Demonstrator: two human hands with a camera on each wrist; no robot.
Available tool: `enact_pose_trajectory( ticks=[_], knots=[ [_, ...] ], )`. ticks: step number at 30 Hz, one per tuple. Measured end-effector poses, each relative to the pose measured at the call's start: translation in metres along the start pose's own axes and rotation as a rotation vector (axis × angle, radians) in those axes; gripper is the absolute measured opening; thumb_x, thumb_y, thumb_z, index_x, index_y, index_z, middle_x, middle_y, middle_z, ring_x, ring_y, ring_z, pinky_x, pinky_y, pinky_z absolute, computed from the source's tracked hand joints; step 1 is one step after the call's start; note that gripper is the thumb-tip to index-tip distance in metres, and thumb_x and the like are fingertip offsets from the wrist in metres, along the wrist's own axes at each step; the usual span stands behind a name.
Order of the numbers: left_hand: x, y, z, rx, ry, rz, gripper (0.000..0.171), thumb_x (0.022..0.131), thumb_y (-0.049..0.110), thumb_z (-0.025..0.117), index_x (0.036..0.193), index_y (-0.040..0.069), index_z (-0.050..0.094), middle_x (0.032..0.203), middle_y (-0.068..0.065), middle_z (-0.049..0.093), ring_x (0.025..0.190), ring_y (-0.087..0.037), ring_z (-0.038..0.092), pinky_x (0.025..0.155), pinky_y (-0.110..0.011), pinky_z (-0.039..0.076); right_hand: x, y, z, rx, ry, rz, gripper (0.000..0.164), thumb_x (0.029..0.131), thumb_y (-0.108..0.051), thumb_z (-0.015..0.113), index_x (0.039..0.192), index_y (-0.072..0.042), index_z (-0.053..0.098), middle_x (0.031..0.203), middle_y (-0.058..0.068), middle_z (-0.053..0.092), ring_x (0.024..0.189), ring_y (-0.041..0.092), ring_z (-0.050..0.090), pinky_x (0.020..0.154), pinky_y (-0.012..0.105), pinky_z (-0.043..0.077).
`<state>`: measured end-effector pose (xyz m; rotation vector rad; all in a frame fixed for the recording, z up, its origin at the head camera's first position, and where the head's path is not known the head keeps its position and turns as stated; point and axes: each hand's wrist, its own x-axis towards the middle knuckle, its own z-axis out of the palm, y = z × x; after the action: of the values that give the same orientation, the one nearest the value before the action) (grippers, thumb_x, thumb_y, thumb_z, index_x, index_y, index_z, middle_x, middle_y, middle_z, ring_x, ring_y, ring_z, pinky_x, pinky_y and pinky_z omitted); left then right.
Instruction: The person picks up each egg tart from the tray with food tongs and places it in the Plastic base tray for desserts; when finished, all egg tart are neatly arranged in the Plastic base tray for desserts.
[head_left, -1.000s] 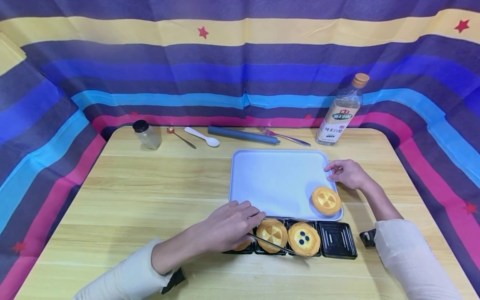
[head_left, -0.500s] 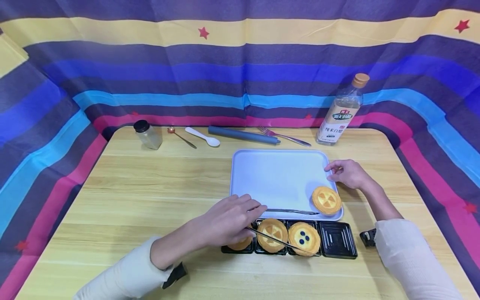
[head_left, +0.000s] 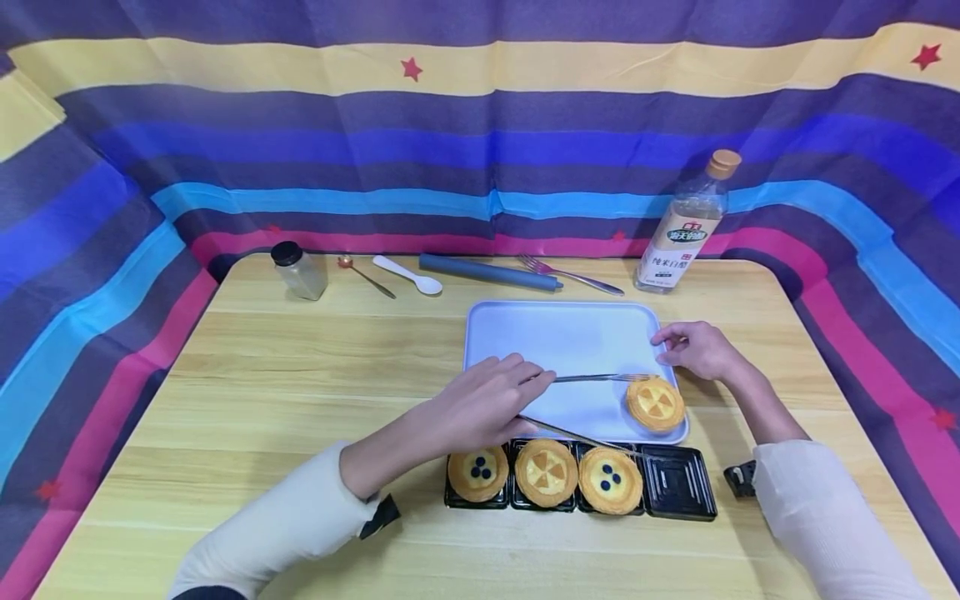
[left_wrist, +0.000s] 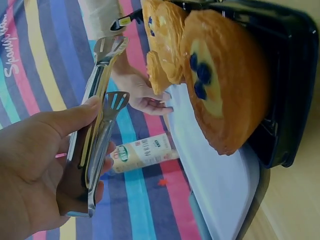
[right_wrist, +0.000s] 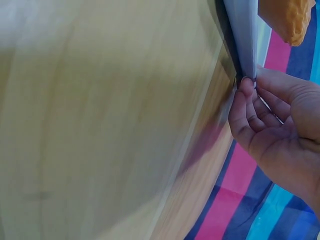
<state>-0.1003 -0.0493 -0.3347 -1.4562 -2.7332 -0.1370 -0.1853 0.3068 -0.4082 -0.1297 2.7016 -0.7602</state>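
My left hand (head_left: 491,402) holds metal tongs (left_wrist: 89,135), thumb on one arm and fingers on the other, their slotted tips spread with nothing between them. In the head view the tongs point right, over the near part of the pale blue tray (head_left: 555,333). One egg tart (head_left: 656,404) with a wedge pattern lies at the tray's near right corner. My right hand (head_left: 697,350) pinches the tray's right rim between thumb and fingers, as the right wrist view shows. In front of the tray, a black four-cup container (head_left: 681,483) bears two blueberry-dotted tarts (head_left: 611,481) and one wedge-patterned tart (head_left: 546,472); its rightmost cup is bare.
Along the back lie a small copper-headed spoon (head_left: 367,277), a white spoon (head_left: 408,275), a blue rod (head_left: 491,272) and a fork (head_left: 573,275). A black-capped jar (head_left: 300,271) is at the left; a vinegar bottle (head_left: 682,229) stands behind the tray.
My left hand has moved up and right with the tongs, away from the container towards the tray, and their arms have spread. The leftmost tart now shows. My right hand stays on the rim.
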Motion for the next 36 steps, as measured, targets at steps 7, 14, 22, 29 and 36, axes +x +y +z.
enact_pose_trajectory(
  ticks=[7,14,22,29,36],
  knots=[
    [0.020,-0.006,0.007,-0.006,-0.022,-0.030,0.064,0.087,0.042,0.066,0.137,0.007,0.048,0.128,-0.005,0.060,0.114,-0.018,0.056,0.082,-0.031,0.054,0.001,0.001,0.000,0.008,-0.013,0.009,0.030,0.085,-0.014,0.068,0.112,0.000,0.064,0.094,0.011,0.056,0.086,0.024,0.051,0.069,0.026,0.041],
    [0.037,-0.006,0.016,0.026,-0.096,-0.028,0.063,0.088,0.044,0.064,0.137,0.008,0.049,0.127,-0.003,0.060,0.114,-0.018,0.056,0.084,-0.028,0.054,0.001,0.002,-0.001,-0.001,-0.008,-0.013,0.031,0.084,-0.014,0.069,0.111,0.000,0.064,0.093,0.012,0.056,0.085,0.024,0.052,0.069,0.026,0.041],
    [0.048,0.000,0.028,0.028,-0.141,-0.024,0.061,0.088,0.042,0.064,0.136,0.008,0.049,0.125,-0.003,0.061,0.110,-0.017,0.057,0.083,-0.026,0.054,0.001,0.002,0.000,0.005,-0.004,-0.006,0.031,0.084,-0.015,0.070,0.111,0.000,0.064,0.093,0.011,0.057,0.085,0.023,0.052,0.070,0.026,0.041],
    [0.050,0.002,0.030,0.022,-0.153,-0.043,0.060,0.088,0.042,0.064,0.135,0.008,0.049,0.125,-0.003,0.061,0.111,-0.017,0.057,0.085,-0.028,0.054,0.001,0.002,-0.001,0.005,-0.002,-0.001,0.030,0.085,-0.014,0.068,0.112,-0.001,0.064,0.095,0.012,0.057,0.086,0.024,0.053,0.071,0.026,0.041],
    [0.051,0.004,0.030,0.029,-0.139,-0.045,0.056,0.089,0.041,0.063,0.133,0.009,0.051,0.122,-0.002,0.062,0.109,-0.016,0.057,0.084,-0.026,0.053,0.000,0.001,-0.001,0.008,-0.004,-0.001,0.031,0.085,-0.015,0.069,0.112,-0.001,0.064,0.095,0.012,0.057,0.086,0.024,0.053,0.071,0.026,0.041]
  ],
)
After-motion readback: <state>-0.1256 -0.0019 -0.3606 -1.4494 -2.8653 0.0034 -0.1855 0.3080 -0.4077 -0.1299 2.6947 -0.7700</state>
